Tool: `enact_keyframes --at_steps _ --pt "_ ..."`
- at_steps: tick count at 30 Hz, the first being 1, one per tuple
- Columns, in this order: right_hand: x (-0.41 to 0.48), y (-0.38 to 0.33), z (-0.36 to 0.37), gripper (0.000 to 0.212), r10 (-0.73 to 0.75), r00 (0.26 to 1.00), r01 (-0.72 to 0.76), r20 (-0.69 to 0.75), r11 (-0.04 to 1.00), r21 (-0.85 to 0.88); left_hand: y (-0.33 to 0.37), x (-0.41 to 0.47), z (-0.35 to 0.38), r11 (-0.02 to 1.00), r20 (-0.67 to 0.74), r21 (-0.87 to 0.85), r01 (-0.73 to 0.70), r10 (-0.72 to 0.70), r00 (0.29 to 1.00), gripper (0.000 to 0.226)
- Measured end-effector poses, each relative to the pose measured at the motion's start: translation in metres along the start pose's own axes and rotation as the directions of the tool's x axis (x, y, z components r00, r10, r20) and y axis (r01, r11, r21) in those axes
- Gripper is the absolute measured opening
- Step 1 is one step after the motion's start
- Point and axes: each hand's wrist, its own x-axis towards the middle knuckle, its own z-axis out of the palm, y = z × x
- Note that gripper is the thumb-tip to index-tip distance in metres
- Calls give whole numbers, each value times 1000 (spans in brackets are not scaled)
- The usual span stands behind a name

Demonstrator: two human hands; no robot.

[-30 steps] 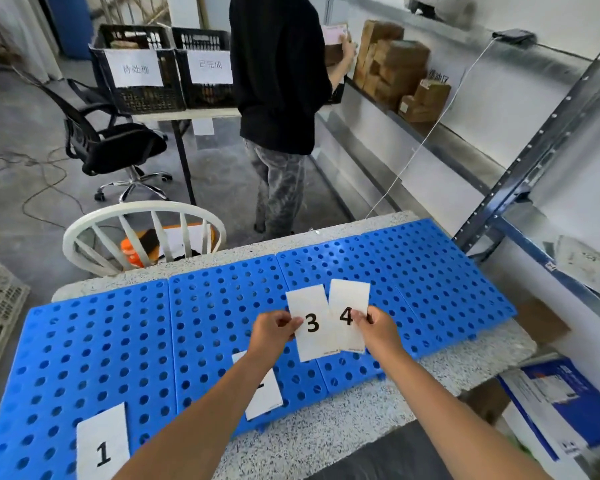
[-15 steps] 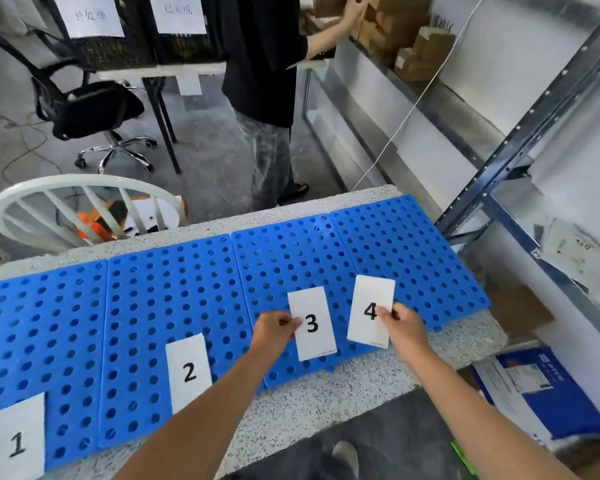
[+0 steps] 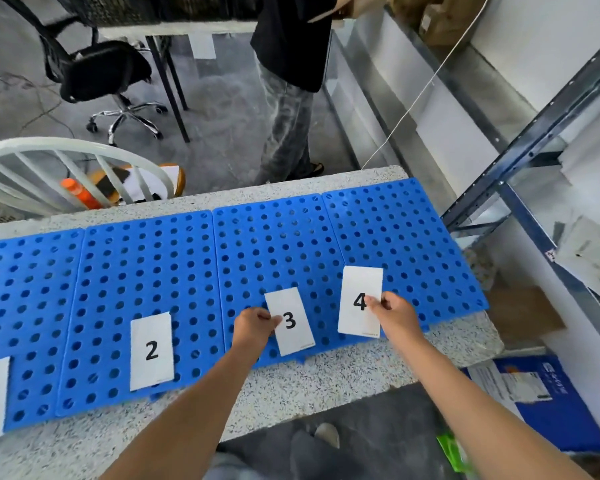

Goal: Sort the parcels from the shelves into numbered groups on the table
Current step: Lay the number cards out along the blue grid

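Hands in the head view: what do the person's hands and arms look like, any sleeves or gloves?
The left hand and right hand are bare, no gloves or rings showing. The left forearm and right forearm are uncovered down to the frame edge: no sleeve, watch or bracelet.

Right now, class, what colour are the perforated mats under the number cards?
Blue, with rows of round holes; the mats show best in the head view.
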Motion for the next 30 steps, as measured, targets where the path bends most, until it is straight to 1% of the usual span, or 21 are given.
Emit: enact_keyframes --at_steps 1,2,4,5,8,10,12,14,20,22,23,26,30 --pt "2 -1 0 25 -8 1000 8 13 1000 -4 2 -3 -3 1000 -20 24 4 -4 1000 25" --pt "5 -1 -1 26 -19 1000 19 24 1000 -9 4 -5 -7 998 -45 56 6 -3 999 32" --pt "10 -5 -4 30 -51 998 52 47 998 -20 11 -8 -19 991 -106 132 -14 28 994 43" --pt "12 -8 -5 32 -67 996 68 56 998 -17 15 -10 -24 986 -118 165 -32 51 992 45" --pt "16 -18 -17 36 -99 990 99 97 995 9 33 -21 -32 963 -105 251 -99 128 986 41" --pt "21 -24 -27 36 -119 986 116 113 993 32 49 -31 -32 929 -93 338 -150 191 977 39" --pt "29 -24 -43 35 -127 986 123 107 991 45 66 -39 -22 854 -82 477 -205 275 958 43" --pt "34 -22 -61 33 -137 984 136 118 991 18 83 -46 -7 765 -67 582 -276 384 921 47" --pt "58 13 -96 20 -63 981 93 184 983 -158 121 -63 34 555 86 695 -458 568 818 58" --pt "66 29 -101 20 -45 979 89 200 972 -218 128 -67 45 487 118 733 -474 596 794 61" --pt "68 35 -102 24 -40 978 90 204 966 -241 130 -67 49 464 124 750 -471 601 790 62" --pt "73 52 -105 28 -32 984 82 177 955 -286 131 -65 55 446 116 774 -449 598 793 65" --pt "78 60 -116 14 -35 990 68 135 965 -253 136 -66 59 434 104 797 -419 586 803 66"
